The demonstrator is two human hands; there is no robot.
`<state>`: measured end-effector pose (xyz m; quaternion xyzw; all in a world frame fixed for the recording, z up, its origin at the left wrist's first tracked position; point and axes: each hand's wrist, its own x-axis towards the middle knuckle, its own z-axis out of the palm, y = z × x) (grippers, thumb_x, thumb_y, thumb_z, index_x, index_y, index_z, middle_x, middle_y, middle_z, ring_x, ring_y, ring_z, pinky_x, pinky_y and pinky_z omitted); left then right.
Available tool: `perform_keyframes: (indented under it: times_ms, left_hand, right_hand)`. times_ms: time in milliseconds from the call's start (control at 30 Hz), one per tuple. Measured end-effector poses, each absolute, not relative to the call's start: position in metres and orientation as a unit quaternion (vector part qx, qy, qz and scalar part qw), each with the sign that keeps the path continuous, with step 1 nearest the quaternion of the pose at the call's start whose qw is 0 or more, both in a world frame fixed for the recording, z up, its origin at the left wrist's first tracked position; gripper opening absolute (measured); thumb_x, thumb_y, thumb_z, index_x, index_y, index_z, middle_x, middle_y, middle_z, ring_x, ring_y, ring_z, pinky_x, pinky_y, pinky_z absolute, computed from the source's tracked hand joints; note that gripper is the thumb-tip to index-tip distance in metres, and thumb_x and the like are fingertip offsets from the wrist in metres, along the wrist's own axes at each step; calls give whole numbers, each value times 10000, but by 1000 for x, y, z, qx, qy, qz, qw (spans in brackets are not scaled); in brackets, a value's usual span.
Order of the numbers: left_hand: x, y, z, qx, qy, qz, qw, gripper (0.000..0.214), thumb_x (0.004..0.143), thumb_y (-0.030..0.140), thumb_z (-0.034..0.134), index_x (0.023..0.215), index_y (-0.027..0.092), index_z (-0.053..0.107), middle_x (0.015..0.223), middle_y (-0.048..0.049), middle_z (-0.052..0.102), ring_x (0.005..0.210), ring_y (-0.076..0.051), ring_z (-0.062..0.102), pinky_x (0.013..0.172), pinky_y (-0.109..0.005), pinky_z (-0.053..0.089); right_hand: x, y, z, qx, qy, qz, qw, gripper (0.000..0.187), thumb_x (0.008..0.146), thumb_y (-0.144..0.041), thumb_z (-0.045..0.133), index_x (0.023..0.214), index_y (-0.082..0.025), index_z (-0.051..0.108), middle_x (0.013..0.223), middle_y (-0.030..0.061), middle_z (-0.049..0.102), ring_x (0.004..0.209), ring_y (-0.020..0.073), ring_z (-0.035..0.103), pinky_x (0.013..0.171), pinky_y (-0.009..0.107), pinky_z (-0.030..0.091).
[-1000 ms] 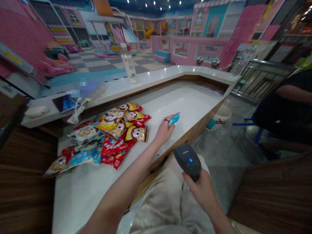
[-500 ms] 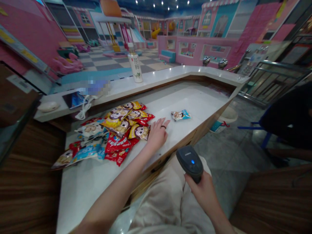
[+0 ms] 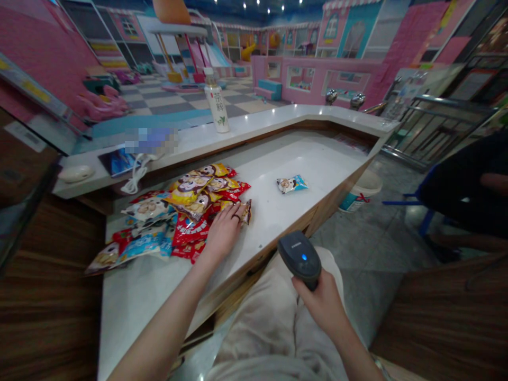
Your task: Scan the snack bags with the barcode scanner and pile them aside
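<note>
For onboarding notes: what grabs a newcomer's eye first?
A heap of bright red, yellow and blue foil snack packets sits on the white counter, the left hand on its near edge; one small blue-and-white packet lies to the right. The right hand grips a black handheld barcode scanner above the lap. Beyond the counter spreads a pink indoor play area.

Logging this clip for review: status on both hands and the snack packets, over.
Left hand resting on snack packet pile. Right hand gripping handheld barcode scanner. Single packet lying apart on white counter.

Snack-packet heap (image 3: 178,217) (crinkly) before the counter ledge (image 3: 254,127)
</note>
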<state>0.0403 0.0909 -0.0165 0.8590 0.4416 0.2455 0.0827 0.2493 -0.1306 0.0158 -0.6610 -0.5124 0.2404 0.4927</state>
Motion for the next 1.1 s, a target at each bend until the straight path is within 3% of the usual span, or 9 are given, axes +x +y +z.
perform_keyframes:
  times_ms: [100,233,400,533,667,1100]
  left_hand:
    - [52,81,-13,793,407,372,259,518,911,289,593,1423,223,547,1484,-112,549,1386,-286,482,1203,-502,301]
    - [77,67,-18,518,364,521,572,401,870,350,698,1250,236,643,1278,-75,676,1229,-222,611,1106,-377,438]
    - [99,60,-27,252,283,506,775,318,891,339,686,1169,188,653,1137,-85,728,1038,-189,694,1004,-355,530]
    - [99,59,-28,248,281,471,799,369,933,400,624,1210,157,641,1142,-119,736,1012,-233,716,947,-402,572]
    - [95,56,-29,282,303,474,778,401,904,383,676,1235,162,630,1121,-105,750,956,-226,735,891,-378,596]
    - [98,52,-27,292,333,488,752,461,854,317,729,1280,200,598,1201,-86,737,1037,-238,727,919,-372,590]
  right_hand:
    - [252,-131,17,-658,-513,231,500,116,781,-246,620,825,-179,703,724,28,743,666,214,687,612,252,534]
    - [250,-129,20,-655,-514,233,503,109,780,-234,621,828,-182,703,734,24,742,676,211,688,615,245,530]
    - [244,-126,19,-650,-522,250,493,117,783,-199,622,863,-165,700,733,8,729,685,200,687,624,228,516]
    - [238,-121,17,-640,-531,262,491,151,775,-167,623,900,-155,707,762,6,737,703,198,688,649,227,515]
    - [235,-115,18,-635,-533,266,492,166,778,-167,621,916,-157,712,792,14,748,736,209,691,683,238,523]
    - [237,-108,25,-637,-540,271,479,138,795,-182,616,903,-163,700,801,27,744,757,221,697,692,249,517]
